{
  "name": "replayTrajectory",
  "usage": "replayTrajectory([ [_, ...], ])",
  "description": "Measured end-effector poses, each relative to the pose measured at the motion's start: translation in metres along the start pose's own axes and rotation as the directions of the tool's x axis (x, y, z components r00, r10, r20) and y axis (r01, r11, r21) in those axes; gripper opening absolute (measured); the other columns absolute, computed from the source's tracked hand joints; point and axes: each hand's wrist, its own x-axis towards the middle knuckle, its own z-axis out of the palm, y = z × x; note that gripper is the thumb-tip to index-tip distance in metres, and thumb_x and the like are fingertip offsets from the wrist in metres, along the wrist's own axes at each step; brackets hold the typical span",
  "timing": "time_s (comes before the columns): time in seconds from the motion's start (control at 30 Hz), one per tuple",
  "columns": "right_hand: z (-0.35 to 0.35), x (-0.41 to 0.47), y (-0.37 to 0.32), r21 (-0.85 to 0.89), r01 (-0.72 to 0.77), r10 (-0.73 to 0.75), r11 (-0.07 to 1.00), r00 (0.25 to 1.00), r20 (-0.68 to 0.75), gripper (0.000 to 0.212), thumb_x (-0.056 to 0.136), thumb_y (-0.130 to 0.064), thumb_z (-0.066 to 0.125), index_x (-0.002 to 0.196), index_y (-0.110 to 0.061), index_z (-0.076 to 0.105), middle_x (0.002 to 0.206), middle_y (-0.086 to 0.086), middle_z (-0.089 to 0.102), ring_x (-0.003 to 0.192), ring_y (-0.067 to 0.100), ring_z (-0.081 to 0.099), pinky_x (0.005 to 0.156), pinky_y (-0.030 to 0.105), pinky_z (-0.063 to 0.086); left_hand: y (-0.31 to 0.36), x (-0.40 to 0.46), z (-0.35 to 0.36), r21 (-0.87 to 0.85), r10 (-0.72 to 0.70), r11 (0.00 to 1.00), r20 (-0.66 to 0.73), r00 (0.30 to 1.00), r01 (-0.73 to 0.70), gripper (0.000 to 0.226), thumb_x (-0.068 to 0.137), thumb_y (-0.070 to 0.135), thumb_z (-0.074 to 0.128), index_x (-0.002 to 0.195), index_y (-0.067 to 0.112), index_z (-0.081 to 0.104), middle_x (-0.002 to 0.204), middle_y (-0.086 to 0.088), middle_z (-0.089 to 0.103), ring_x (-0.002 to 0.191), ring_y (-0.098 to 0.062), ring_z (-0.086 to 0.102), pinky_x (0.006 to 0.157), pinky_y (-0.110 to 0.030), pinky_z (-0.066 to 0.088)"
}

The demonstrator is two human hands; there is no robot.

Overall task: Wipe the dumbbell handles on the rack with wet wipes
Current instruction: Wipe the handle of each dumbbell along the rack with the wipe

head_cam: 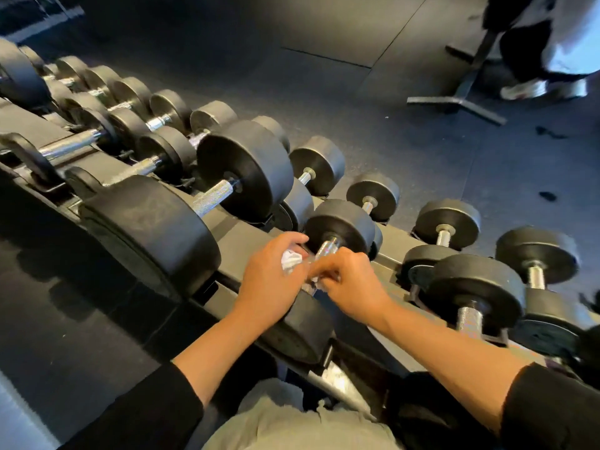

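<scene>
A: Rack [240, 232] first, one of it, dark and tiered, running past both hands. Dumbbells: I count roughly fourteen showing at least one head, the far ones blur so take that loosely.

B: Which one is being worked?

A: Dumbbell [337, 228] right under the fingers. Its handle [326, 248] pokes out just beyond the fingertips, chrome, knurled. Big dumbbell [194, 216] sits to the left of the left hand [269, 277], another dumbbell [470, 287] to the right of the right hand [350, 287].

B: Wipes?

A: One wet wipe [292, 259], white, crumpled. Left fingers curl round it. Right fingers are pinched on something small and pale at the handle, probably the same wipe's other end, cannot tell for sure.

B: Hands?

A: Two, both bare, dark sleeves pushed up.

B: Risks?

A: Wipe looks bunched, so it may skim only the top of the handle and miss the underside. Knurling could snag and shred it. Fingers sit tight between the two heads, so a rolling dumbbell could nip them. Handle end near the far head is easy to skip. Another person [545, 53] stands well beyond the fingers, no bearing.
</scene>
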Motion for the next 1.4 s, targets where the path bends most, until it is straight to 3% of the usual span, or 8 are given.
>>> replayTrajectory([
  [0.07, 0.009, -0.012, -0.008, 0.133, -0.072, 0.070, 0.988, 0.997, 0.024, 0.032, 0.077, 0.012, 0.059, 0.092, -0.010, 0.076, 0.091, -0.005, 0.068, 0.076, -0.016, 0.056, 0.075, 0.002, 0.041, -0.014, 0.014, -0.006, -0.042, 0.010, 0.999, 0.038, 0.999, -0.008, 0.033, 0.085, 0.006, 0.061, 0.115, 0.021, 0.061, 0.096, 0.006, 0.065, 0.092, -0.010, 0.058, 0.082, -0.018, 0.042],
  [0.17, 0.008, -0.016, -0.008, 0.317, -0.195, 0.160, 0.928, 0.978, 0.132, 0.030, 0.081, 0.011, 0.060, 0.094, -0.011, 0.076, 0.095, -0.001, 0.073, 0.089, 0.012, 0.067, 0.084, 0.026, 0.054, -0.042, 0.030, -0.008, -0.033, 0.014, 0.999, 0.093, 0.996, -0.011, 0.031, 0.090, 0.008, 0.057, 0.118, 0.019, 0.060, 0.104, 0.002, 0.066, 0.093, -0.013, 0.057, 0.073, -0.005, 0.037],
  [0.3, 0.001, -0.013, -0.017, 0.341, -0.299, 0.269, 0.891, 0.954, 0.134, 0.021, 0.085, 0.003, 0.062, 0.094, -0.011, 0.076, 0.097, -0.002, 0.073, 0.094, 0.009, 0.067, 0.088, 0.025, 0.053, -0.068, 0.047, -0.002, -0.088, -0.023, 0.995, 0.149, 0.989, 0.036, 0.026, 0.093, 0.011, 0.053, 0.117, 0.017, 0.060, 0.098, -0.006, 0.065, 0.088, -0.029, 0.062, 0.074, -0.031, 0.045],
  [0.47, 0.006, 0.023, -0.027, 0.024, -0.330, 0.323, 0.944, 0.904, -0.280, 0.026, 0.088, 0.000, 0.060, 0.100, -0.017, 0.074, 0.105, -0.004, 0.071, 0.100, 0.007, 0.064, 0.095, 0.023, 0.048, -0.087, 0.053, 0.004, -0.025, 0.034, 0.999, 0.146, 0.989, -0.030, 0.035, 0.089, 0.003, 0.054, 0.123, 0.013, 0.058, 0.119, -0.008, 0.060, 0.110, -0.027, 0.055, 0.091, -0.037, 0.042],
  [0.6, 0.015, 0.056, -0.026, -0.379, -0.277, 0.240, 0.883, 0.960, -0.142, 0.027, 0.090, -0.004, 0.056, 0.111, -0.013, 0.070, 0.118, 0.001, 0.066, 0.112, 0.015, 0.057, 0.098, 0.019, 0.038, -0.093, 0.054, 0.009, 0.024, 0.082, 0.996, 0.126, 0.989, -0.085, 0.038, 0.087, 0.001, 0.058, 0.123, 0.010, 0.058, 0.119, -0.011, 0.060, 0.113, -0.029, 0.053, 0.090, -0.037, 0.042],
  [0.73, 0.024, 0.058, -0.026, -0.572, -0.253, 0.308, 0.781, 0.951, 0.000, 0.027, 0.094, -0.015, 0.050, 0.113, -0.016, 0.069, 0.119, -0.002, 0.064, 0.116, 0.014, 0.042, 0.096, 0.025, 0.036, -0.098, 0.052, 0.011, 0.069, 0.153, 0.984, 0.119, 0.981, -0.162, 0.042, 0.080, 0.001, 0.069, 0.120, 0.007, 0.060, 0.112, -0.014, 0.062, 0.104, -0.032, 0.057, 0.080, -0.032, 0.043],
  [1.0, 0.012, 0.044, -0.039, -0.454, -0.336, 0.406, 0.825, 0.911, 0.064, 0.025, 0.093, -0.016, 0.055, 0.113, -0.019, 0.068, 0.124, -0.003, 0.061, 0.123, 0.011, 0.041, 0.104, 0.028, 0.032, -0.100, 0.053, 0.013, 0.136, 0.246, 0.957, 0.092, 0.965, -0.257, 0.052, 0.060, -0.004, 0.083, 0.108, 0.002, 0.063, 0.092, -0.016, 0.064, 0.081, -0.032, 0.062, 0.063, -0.025, 0.037],
  [1.4, -0.006, 0.033, -0.061, -0.169, -0.443, 0.473, 0.880, 0.845, 0.249, 0.025, 0.085, -0.001, 0.061, 0.102, -0.015, 0.073, 0.110, -0.007, 0.067, 0.107, 0.000, 0.058, 0.098, 0.024, 0.045, -0.104, 0.048, 0.014, 0.061, 0.263, 0.961, 0.072, 0.962, -0.268, 0.053, 0.059, -0.005, 0.083, 0.108, 0.001, 0.064, 0.091, -0.015, 0.065, 0.078, -0.029, 0.062, 0.064, -0.022, 0.036],
])
